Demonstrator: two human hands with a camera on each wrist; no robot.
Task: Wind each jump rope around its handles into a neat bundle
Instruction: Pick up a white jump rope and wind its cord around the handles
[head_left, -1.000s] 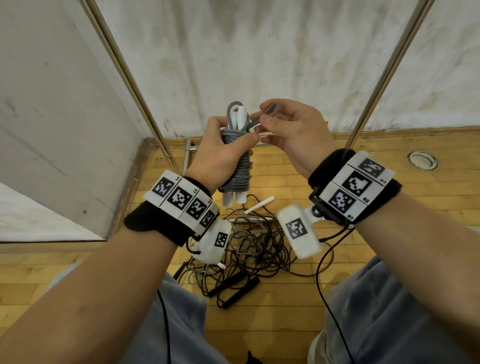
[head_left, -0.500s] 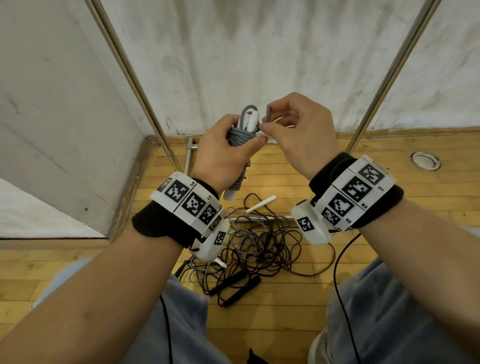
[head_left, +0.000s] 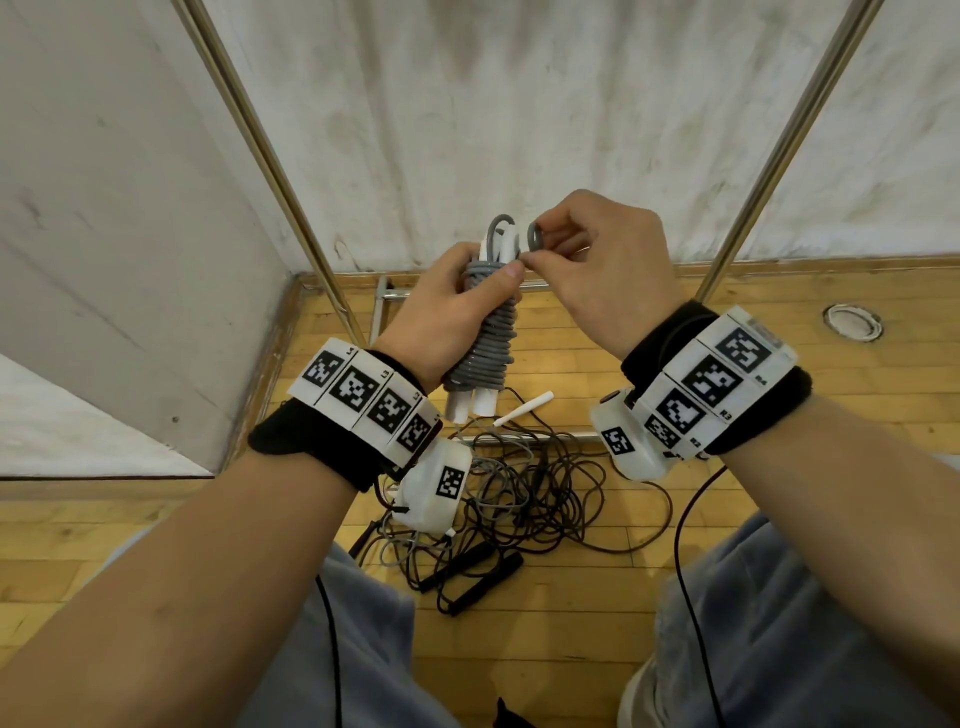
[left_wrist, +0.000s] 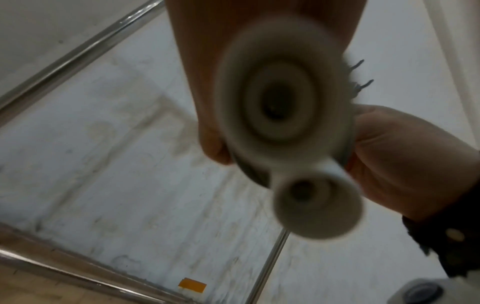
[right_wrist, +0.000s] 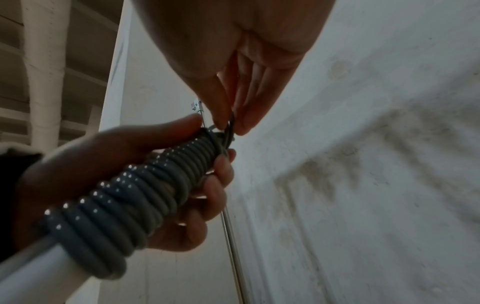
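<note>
The left hand (head_left: 447, 317) grips the wound grey rope (head_left: 485, 338) upright, keeping its coils tight on the white handles (head_left: 475, 408). At two o'clock, the right hand (head_left: 597, 270) pinches the last loop (head_left: 535, 236), probably to tuck it.

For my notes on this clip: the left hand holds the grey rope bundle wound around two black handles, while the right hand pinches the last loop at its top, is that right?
Not quite: the handles in the grey rope bundle are white, as the head view shows. The left hand does grip it, and the right hand pinches the last loop at its top.
</note>
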